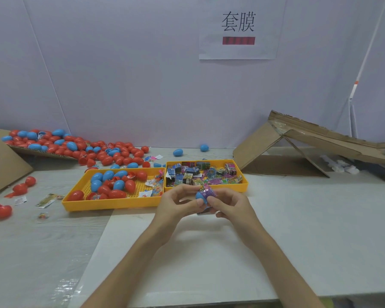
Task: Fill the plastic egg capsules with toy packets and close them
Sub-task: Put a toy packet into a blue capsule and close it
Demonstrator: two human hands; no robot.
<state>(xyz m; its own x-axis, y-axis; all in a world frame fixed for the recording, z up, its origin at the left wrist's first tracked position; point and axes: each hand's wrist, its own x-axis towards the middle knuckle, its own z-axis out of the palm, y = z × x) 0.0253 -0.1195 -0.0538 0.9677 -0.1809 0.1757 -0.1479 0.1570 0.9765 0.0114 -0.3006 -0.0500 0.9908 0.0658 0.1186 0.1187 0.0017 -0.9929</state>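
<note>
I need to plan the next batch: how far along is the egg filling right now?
Done: hard to say; closed red and blue eggs lie in the left tray, but their contents are hidden. In hand: the left hand holds a blue capsule while the right hand holds a purple packet against it. Left: the right tray is full of packets, and a pile of eggs sits at the back left.

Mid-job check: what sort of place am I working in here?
Probably a small hand-packing workstation: a heap of red and blue plastic egg capsules, a yellow plastic tray of printed toy packets, and a printed paper sign on the partition wall.
</note>
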